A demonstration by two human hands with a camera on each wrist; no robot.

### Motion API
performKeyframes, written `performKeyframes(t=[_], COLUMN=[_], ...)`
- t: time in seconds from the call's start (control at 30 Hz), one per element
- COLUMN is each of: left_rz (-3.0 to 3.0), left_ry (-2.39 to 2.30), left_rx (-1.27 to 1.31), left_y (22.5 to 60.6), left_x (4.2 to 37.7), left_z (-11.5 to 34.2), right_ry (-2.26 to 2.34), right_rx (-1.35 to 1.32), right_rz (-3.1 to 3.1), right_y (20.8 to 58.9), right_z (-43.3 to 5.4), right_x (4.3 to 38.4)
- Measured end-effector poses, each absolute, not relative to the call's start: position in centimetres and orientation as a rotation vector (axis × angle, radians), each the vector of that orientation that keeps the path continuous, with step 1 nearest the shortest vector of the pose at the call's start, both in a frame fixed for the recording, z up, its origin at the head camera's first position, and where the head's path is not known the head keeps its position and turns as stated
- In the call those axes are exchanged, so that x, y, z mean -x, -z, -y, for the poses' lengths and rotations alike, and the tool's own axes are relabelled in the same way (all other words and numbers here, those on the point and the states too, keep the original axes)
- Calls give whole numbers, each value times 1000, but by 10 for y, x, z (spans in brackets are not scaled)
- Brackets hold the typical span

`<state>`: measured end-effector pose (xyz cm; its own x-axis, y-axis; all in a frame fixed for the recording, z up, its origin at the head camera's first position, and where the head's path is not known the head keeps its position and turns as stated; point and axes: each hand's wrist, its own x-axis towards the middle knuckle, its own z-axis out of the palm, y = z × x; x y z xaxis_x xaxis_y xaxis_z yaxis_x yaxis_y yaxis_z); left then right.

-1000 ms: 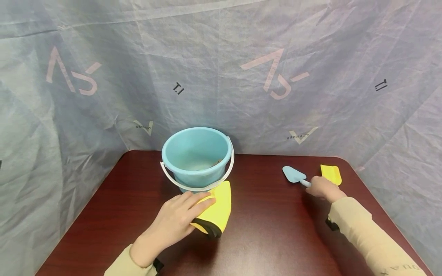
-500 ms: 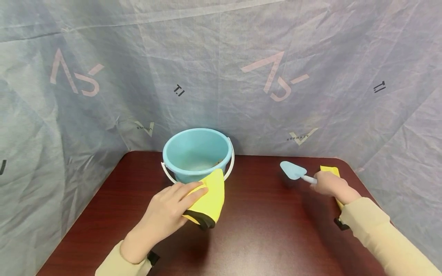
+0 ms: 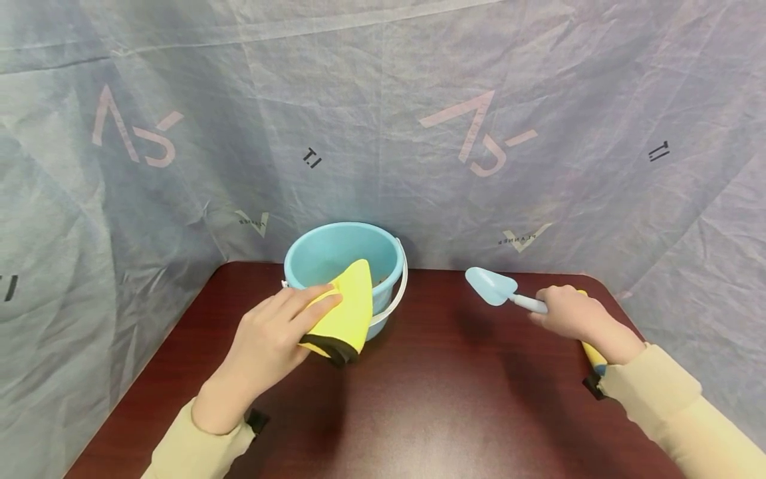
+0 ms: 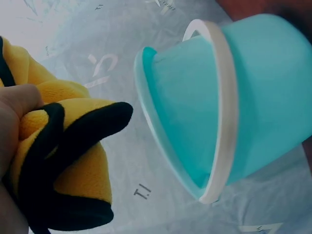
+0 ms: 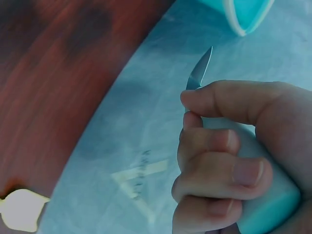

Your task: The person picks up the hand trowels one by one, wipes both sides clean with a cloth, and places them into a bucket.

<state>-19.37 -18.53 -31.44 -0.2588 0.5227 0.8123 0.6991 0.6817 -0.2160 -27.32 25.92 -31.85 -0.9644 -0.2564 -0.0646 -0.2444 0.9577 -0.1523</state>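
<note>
My left hand (image 3: 266,332) grips a folded yellow cloth (image 3: 344,306) with black edging, raised in front of the light blue bucket (image 3: 389,299). In the left wrist view, the cloth (image 4: 85,170) is bunched in the fingers, apart from the bucket (image 4: 273,97) and its white handle (image 4: 226,97). At the right, my right hand (image 3: 574,313) holds a light blue trowel (image 3: 493,286) by its handle above the table, blade pointing left. The right wrist view shows the fingers curled round the handle (image 5: 278,190), with the blade (image 5: 200,70) nearly edge-on.
A yellow tool (image 3: 594,354) with a blue handle end lies at the table's right side, partly hidden by the right arm. The dark red table (image 3: 431,399) meets a grey fabric backdrop (image 3: 383,133) at its far edge.
My right hand has lifted the trowel off the table and moved it up and slightly left. My left hand has raised the cloth up and left, to in front of the bucket's rim.
</note>
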Motion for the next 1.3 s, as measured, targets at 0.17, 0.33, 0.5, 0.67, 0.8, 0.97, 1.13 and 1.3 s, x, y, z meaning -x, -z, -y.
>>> performKeyframes(t=[0.17, 0.33, 0.5, 0.67, 0.8, 0.97, 1.13, 1.3], left_rz=[1899, 1864, 1839, 1807, 1784, 1811, 1842, 1849], left_ry=[217, 221, 217, 213, 193, 130, 52, 4], left_rx=[958, 968, 969, 977, 996, 1021, 1067, 1105], left_y=[303, 294, 287, 281, 279, 279, 283, 289], left_x=[198, 202, 206, 212, 216, 218, 219, 219], left_z=[183, 178, 171, 160, 150, 138, 126, 116], right_ry=[223, 207, 181, 240, 226, 219, 225, 223], right_rx=[479, 619, 699, 739, 784, 852, 879, 910], right_rz=[-3086, -3147, -3146, -3090, -3089, -3095, -3095, -3076], right_y=[310, 303, 298, 293, 292, 291, 291, 292], right_z=[-245, -233, -224, -214, -208, -204, -200, -197], right_x=[261, 250, 242, 236, 230, 225, 221, 217])
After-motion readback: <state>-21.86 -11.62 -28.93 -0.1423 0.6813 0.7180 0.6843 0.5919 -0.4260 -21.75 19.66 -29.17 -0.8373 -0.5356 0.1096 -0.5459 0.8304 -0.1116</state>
